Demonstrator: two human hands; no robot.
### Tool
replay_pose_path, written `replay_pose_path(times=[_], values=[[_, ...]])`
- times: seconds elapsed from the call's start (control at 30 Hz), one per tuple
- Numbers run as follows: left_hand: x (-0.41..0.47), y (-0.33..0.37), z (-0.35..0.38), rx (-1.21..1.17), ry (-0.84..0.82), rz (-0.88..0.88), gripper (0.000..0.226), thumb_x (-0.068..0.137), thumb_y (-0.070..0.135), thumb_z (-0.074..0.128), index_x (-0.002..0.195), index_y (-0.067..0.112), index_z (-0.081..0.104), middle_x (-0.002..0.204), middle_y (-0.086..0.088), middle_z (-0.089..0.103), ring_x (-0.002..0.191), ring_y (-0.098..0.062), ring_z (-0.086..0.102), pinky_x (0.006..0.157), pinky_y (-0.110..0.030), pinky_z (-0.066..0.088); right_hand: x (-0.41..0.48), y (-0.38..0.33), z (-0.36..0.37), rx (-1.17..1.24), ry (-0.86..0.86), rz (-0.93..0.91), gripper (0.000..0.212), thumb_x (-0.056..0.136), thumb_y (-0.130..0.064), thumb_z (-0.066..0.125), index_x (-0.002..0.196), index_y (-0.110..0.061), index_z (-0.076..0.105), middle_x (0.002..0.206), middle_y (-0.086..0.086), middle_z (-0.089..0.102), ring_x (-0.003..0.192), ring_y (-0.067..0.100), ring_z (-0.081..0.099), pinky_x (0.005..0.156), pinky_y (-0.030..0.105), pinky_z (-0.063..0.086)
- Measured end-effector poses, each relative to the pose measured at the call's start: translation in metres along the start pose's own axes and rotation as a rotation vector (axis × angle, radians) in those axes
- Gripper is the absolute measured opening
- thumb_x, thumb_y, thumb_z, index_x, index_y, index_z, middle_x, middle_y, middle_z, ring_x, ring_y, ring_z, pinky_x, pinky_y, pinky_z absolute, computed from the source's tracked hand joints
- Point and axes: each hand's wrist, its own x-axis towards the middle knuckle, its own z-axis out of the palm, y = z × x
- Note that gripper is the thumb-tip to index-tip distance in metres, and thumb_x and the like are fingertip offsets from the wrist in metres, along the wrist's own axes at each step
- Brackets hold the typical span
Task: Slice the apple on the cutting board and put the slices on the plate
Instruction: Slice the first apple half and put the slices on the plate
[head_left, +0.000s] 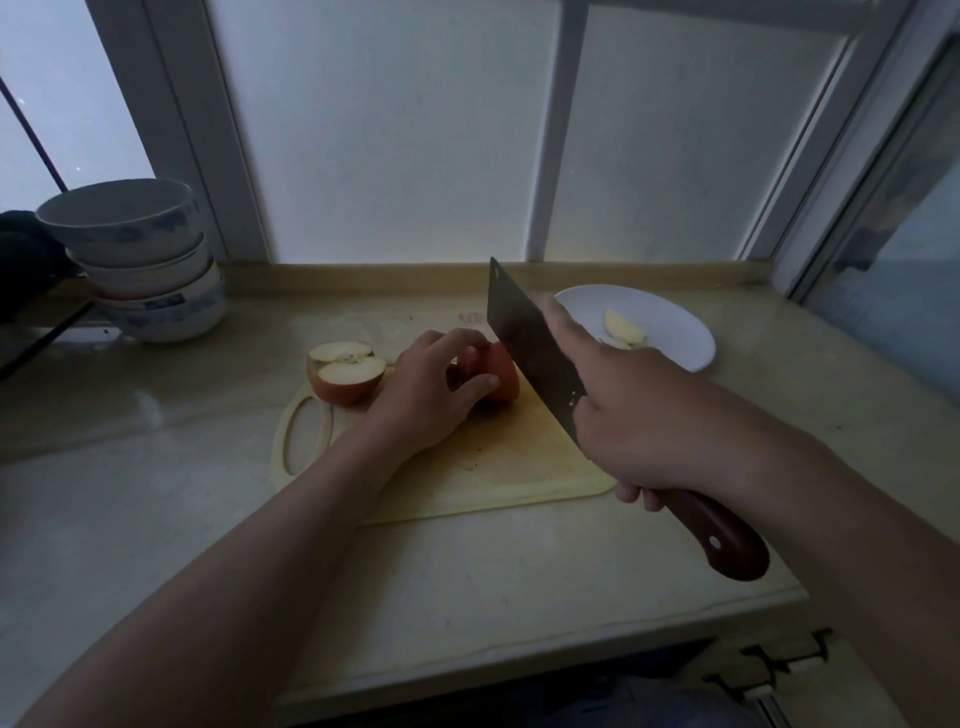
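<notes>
Middle of the frame: the left hand (426, 387) is curled over a red-skinned apple piece (503, 376), fingers and thumb pinning it down on the pale wooden cutting board with the oval handle hole (493, 467). The right hand (641, 415), centre right, is wrapped tight round a big cleaver with a dark blade and reddish-brown wooden handle (530, 345), index finger stretched out along the blade. The blade is right up against the right side of the piece, tip angled up toward the window. Can't tell if the edge has bitten in. The other apple half (345, 371) sits cut face up at the board's left end, near the handle hole. Right of the blade, a round white plate (680, 338) holds a couple of pale apple slices (623, 327). Upper left there's a stack of white-and-blue bowls (140, 260) on the beige stone counter (467, 582), with a frosted window (389, 130) behind.
</notes>
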Motion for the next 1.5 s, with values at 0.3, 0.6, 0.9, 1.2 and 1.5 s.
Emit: replay_pose_path(times=[0.3,0.6,0.9,1.2,1.5], values=[[0.000,0.001,0.001,0.016,0.006,-0.003,0.047,0.091,0.032,0.075,0.135,0.033,0.057,0.133,-0.002,0.053,0.112,-0.019,0.060,0.095,-0.033,0.054,0.010,-0.006,-0.003,-0.013,0.004,-0.006,0.095,0.099,-0.002,0.039,0.157,-0.058,-0.011,0.076,0.014,0.067,0.042,0.019,0.066,0.044,0.033,0.058],[0.001,0.000,0.000,0.028,0.001,-0.003,0.047,0.091,0.035,0.074,0.135,0.034,0.056,0.134,-0.003,0.052,0.112,-0.019,0.059,0.094,-0.034,0.054,0.000,-0.006,0.000,-0.079,-0.034,0.013,0.099,0.099,-0.002,0.038,0.152,-0.062,-0.019,0.076,0.018,0.069,0.058,0.033,0.074,0.047,0.043,0.062],[0.001,0.000,0.001,0.039,0.010,0.010,0.045,0.091,0.035,0.074,0.133,0.034,0.057,0.128,0.001,0.053,0.108,-0.017,0.059,0.089,-0.029,0.052,0.017,0.002,0.016,-0.111,-0.030,0.018,0.095,0.097,-0.001,0.037,0.157,-0.056,-0.013,0.105,0.016,0.065,0.060,0.029,0.075,0.046,0.037,0.061],[0.003,-0.006,0.002,0.050,0.010,0.035,0.045,0.090,0.037,0.075,0.132,0.035,0.057,0.127,0.000,0.053,0.106,-0.018,0.061,0.093,-0.036,0.056,0.026,0.019,0.028,-0.002,-0.056,0.076,0.096,0.096,-0.002,0.038,0.156,-0.061,-0.009,0.133,0.011,0.052,0.055,0.022,0.073,0.043,0.028,0.055],[0.000,-0.005,0.000,0.016,-0.009,0.024,0.045,0.090,0.039,0.074,0.131,0.039,0.055,0.133,0.000,0.052,0.114,-0.019,0.058,0.097,-0.039,0.056,0.017,0.023,0.004,0.161,0.068,0.044,0.091,0.100,-0.006,0.040,0.155,-0.065,-0.002,0.084,0.012,0.069,0.044,0.019,0.068,0.043,0.028,0.053]])
